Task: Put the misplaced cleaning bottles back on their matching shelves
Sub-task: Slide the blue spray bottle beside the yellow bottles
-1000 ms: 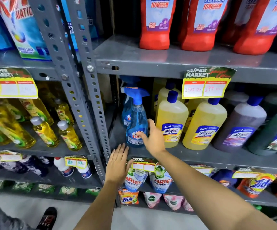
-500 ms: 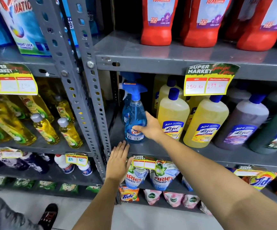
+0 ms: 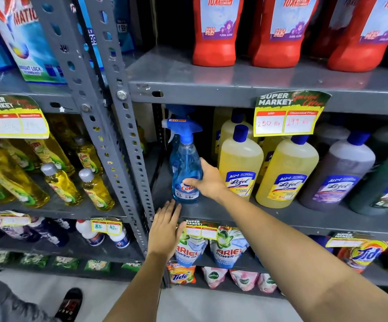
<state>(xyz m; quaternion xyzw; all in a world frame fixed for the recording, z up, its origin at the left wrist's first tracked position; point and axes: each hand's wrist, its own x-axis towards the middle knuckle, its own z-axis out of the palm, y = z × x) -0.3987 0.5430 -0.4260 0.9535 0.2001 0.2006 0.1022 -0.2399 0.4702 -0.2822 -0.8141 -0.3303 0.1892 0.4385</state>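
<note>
A blue spray bottle point(image 3: 185, 173) with a blue trigger head stands upright at the left end of the middle grey shelf point(image 3: 269, 217). A second blue spray bottle stands right behind it. My right hand point(image 3: 208, 181) wraps its lower body, thumb across the label and fingers along its right side. My left hand point(image 3: 167, 226) lies flat and open against the shelf's front edge, just below the bottle. Yellow Lizol bottles point(image 3: 240, 163) stand right beside the spray bottle.
Purple and green Lizol bottles point(image 3: 337, 173) fill the shelf to the right. Red cleaner bottles point(image 3: 214, 43) stand on the shelf above. Yellow dish-liquid bottles point(image 3: 60, 182) lie in the left rack, past the perforated grey posts point(image 3: 123, 140). Detergent pouches point(image 3: 228, 249) sit below. A person's shoe point(image 3: 71, 305) is on the floor.
My right hand has stayed on the spray bottle, shifting slightly along its side. My left hand has remained on the shelf edge. The view has moved a little closer.
</note>
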